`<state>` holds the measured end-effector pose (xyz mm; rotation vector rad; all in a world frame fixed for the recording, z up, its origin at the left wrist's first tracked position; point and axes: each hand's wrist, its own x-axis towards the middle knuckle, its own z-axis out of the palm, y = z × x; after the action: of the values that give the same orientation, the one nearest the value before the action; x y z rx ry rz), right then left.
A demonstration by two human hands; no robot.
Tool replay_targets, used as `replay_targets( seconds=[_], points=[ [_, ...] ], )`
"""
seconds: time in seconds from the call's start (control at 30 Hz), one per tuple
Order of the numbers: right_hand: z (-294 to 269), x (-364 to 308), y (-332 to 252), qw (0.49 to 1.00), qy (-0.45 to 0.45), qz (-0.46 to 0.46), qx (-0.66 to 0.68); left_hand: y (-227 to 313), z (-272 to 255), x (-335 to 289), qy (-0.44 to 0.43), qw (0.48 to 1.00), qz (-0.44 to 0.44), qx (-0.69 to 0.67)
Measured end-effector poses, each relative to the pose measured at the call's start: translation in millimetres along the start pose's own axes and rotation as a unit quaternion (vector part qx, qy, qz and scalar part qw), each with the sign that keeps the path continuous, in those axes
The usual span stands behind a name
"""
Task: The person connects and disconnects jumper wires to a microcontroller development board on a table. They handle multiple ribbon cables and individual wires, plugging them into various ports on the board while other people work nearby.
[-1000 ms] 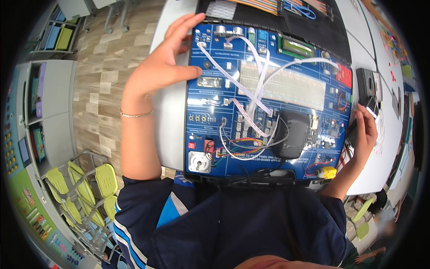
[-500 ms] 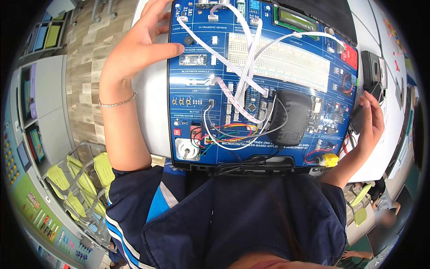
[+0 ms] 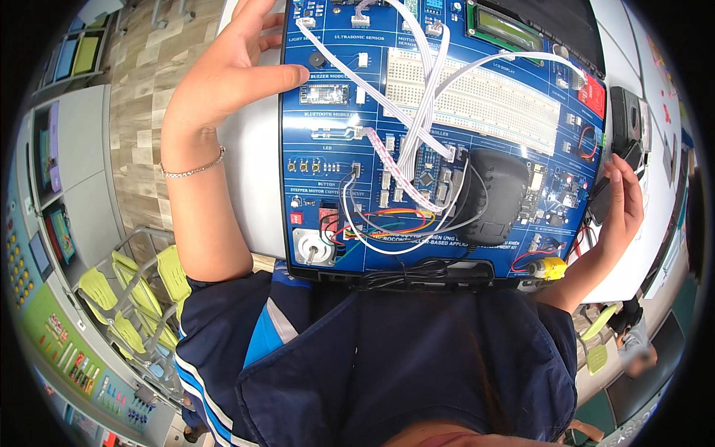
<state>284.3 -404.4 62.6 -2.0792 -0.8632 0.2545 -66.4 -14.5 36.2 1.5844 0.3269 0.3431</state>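
An open black electronics kit case (image 3: 282, 149) with a blue printed board lies before me, close against my torso. My left hand (image 3: 231, 78) grips its left edge, thumb on the board beside the buzzer and fingers partly hidden past the rim. At the right edge my right hand (image 3: 623, 197) holds the case's side, its fingers close together and partly hidden. The board carries a white breadboard (image 3: 469, 100), a small display (image 3: 506, 31), ribbon cables (image 3: 428, 97) and a white stepper motor (image 3: 313, 246). A black rounded object like a computer mouse (image 3: 497, 195) rests on it.
Past the right edge, a black device (image 3: 627, 123) sits on a white table (image 3: 625, 261). A coiled black cable (image 3: 398, 276) lies at the case's near edge. Green chairs (image 3: 138, 290) stand at the left. Another person (image 3: 637, 346) is at the lower right.
The kit appears slightly further right and a little larger in view, its right side shifted down. Both hands stay at its edges with nearly the same grip.
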Motion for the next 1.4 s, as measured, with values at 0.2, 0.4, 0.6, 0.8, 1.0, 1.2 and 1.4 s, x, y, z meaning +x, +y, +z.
replay_targets(
  seconds=[0.2, 0.4, 0.6, 0.8, 1.0, 1.2, 1.4],
  points=[
    [-1, -1, 0, 1.0, -0.004, -0.001, 0.004, 14, 9, -1, 0.02, 1.0, -0.02, 0.01],
    [0, -1, 0, 1.0, -0.014, 0.003, 0.02, 12, 6, -1, -0.008, 1.0, 0.003, 0.025],
    [9, -1, 3, 0.999, 0.008, 0.033, 0.043, 14, 18, 0, 0.048, 0.993, -0.002, 0.111],
    [14, -2, -2, 0.998, 0.023, 0.047, 0.031, 14, 18, 1, 0.044, 0.994, 0.001, 0.097],
    [16, -2, -5, 0.998, 0.027, 0.051, 0.031, 3, 3, -2, 0.015, 1.0, 0.006, 0.026],
    [17, -1, -4, 0.998, 0.023, 0.049, 0.042, -2, 0, -2, -0.003, 1.0, 0.024, 0.003],
    [15, -1, -3, 0.997, 0.02, 0.057, 0.055, 10, 4, -2, -0.009, 1.0, 0.017, 0.025]
  ],
)
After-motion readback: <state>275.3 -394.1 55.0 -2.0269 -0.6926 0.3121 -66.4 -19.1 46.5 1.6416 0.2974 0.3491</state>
